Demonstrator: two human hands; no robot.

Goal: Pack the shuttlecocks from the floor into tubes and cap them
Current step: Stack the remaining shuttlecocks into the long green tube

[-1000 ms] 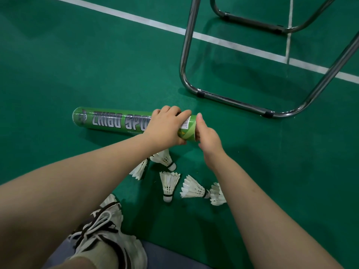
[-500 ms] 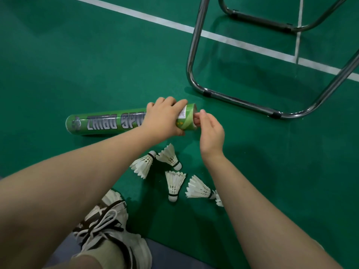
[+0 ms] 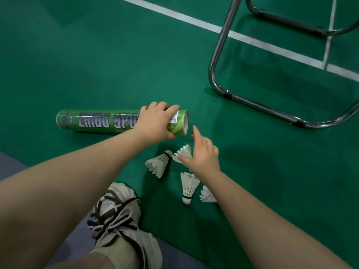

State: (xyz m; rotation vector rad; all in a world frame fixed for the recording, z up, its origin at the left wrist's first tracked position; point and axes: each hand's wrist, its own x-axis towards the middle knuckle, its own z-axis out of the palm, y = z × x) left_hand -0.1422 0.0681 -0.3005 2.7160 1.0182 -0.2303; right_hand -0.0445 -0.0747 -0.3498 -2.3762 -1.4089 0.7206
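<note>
Green tube (image 3: 101, 123), clasped by the left grip (image 3: 155, 124) near its open mouth; right grip (image 3: 204, 158), released, over a shuttlecock (image 3: 185, 151) just below. Loading step: pinch it, insert.

One green cardboard tube (image 3: 97, 122) with silver lettering lies on its side on the floor, right mouth uncapped, left end closed. Four white feather shuttlecocks are loose just below the mouth. Left shuttlecock (image 3: 158, 165) has its cork up-right, touching the part-hidden middle shuttlecock (image 3: 184, 152). Near shuttlecock (image 3: 188, 186) has its cork away from the tube. Right shuttlecock (image 3: 206, 195) is half hidden.
</note>
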